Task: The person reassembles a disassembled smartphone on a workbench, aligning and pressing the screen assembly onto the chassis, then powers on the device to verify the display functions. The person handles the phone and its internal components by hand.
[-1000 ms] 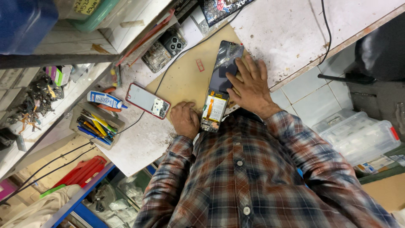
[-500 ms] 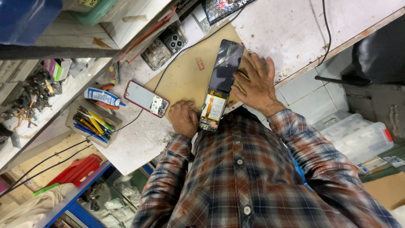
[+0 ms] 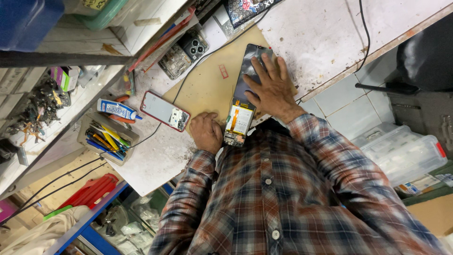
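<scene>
An opened phone [image 3: 239,120] lies on a tan work mat [image 3: 207,87], its battery and orange flex cable exposed at the near end. Its dark screen panel [image 3: 245,71] stretches away from me. My right hand [image 3: 272,89] lies flat on that panel with the fingers spread. My left hand [image 3: 206,132] is curled into a loose fist on the mat, touching the left edge of the phone's near end. I cannot tell whether it holds a small tool.
A red-framed phone [image 3: 164,110] on a cable lies left of the mat. Beyond it are a glue tube [image 3: 118,109], a tray of tools [image 3: 106,138] and phone back covers [image 3: 184,52]. A clear plastic box [image 3: 406,151] stands on the floor at the right.
My right hand has slid slightly along the screen panel toward its far end, fingers spreading. My left hand has stayed by the phone's near end.
</scene>
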